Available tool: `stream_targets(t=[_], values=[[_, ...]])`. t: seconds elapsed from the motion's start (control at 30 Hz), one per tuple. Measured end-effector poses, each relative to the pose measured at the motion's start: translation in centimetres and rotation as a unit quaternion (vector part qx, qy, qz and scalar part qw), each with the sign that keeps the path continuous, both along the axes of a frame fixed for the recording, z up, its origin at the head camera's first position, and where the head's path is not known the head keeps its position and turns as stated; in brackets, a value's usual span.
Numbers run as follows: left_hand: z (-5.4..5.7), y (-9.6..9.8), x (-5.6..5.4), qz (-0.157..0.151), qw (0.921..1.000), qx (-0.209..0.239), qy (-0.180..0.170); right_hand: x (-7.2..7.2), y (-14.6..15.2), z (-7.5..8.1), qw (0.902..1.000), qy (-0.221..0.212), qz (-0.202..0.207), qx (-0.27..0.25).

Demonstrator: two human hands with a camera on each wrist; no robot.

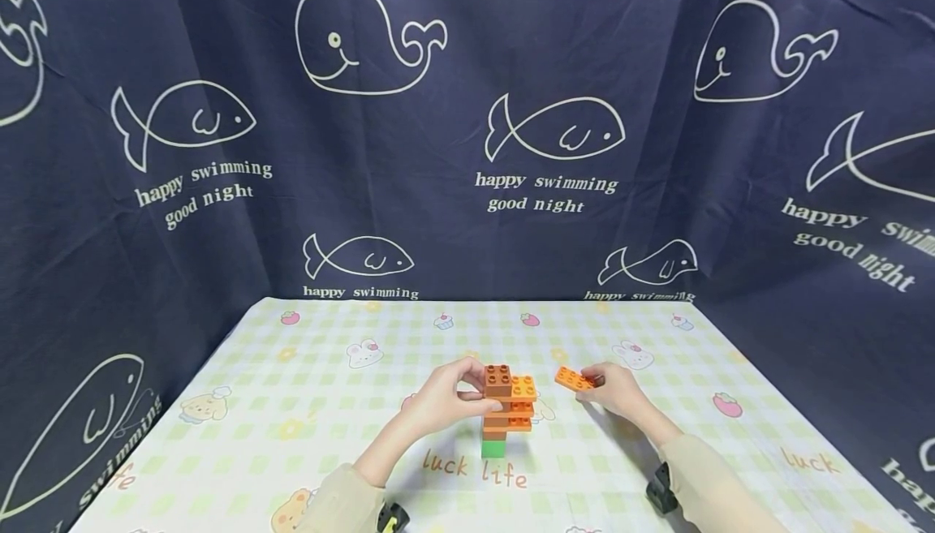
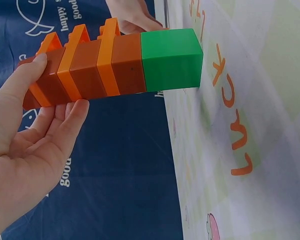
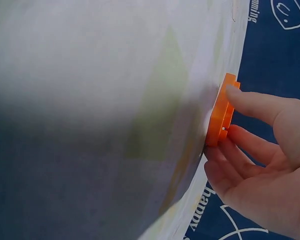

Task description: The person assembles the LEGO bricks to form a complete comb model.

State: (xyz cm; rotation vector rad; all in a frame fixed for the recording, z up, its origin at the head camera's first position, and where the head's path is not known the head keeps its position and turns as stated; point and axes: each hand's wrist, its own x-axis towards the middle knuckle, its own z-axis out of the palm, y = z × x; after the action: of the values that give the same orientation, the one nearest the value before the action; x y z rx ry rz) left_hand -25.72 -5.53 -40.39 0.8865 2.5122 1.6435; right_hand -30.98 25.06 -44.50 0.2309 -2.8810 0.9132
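Note:
A tower of toy building bricks (image 1: 497,434) stands upright near the middle of the table. Its base is a green brick (image 2: 171,59); above that, brown bricks (image 2: 86,62) alternate with three orange plates (image 2: 108,60) that jut out to the right. My left hand (image 1: 441,397) grips the upper part from the left, thumb on the near face and fingers around the back. Off to the right, my right hand (image 1: 618,388) pinches another orange plate (image 1: 573,379) by its end, studs facing up. In the right wrist view this plate (image 3: 220,111) is close over the tabletop.
A pale checked tablecloth (image 1: 351,403) with cartoon prints covers the table. Dark blue curtains (image 1: 453,143) with white fish and whale drawings hang behind it and along both sides. Each wrist wears a black strapped device (image 1: 661,491).

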Motion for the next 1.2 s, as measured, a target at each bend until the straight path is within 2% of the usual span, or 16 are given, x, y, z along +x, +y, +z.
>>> stream_targets(t=[0.6,1.2], values=[[0.14,-0.03,0.15,0.005,1.0,-0.006,0.002,-0.02,-0.39,0.12,0.9999,-0.01,-0.002,0.009],[-0.13,-0.05,-0.12,-0.005,1.0,0.005,0.007,0.06,-0.09,-0.19,0.9998,0.017,0.002,0.003]])
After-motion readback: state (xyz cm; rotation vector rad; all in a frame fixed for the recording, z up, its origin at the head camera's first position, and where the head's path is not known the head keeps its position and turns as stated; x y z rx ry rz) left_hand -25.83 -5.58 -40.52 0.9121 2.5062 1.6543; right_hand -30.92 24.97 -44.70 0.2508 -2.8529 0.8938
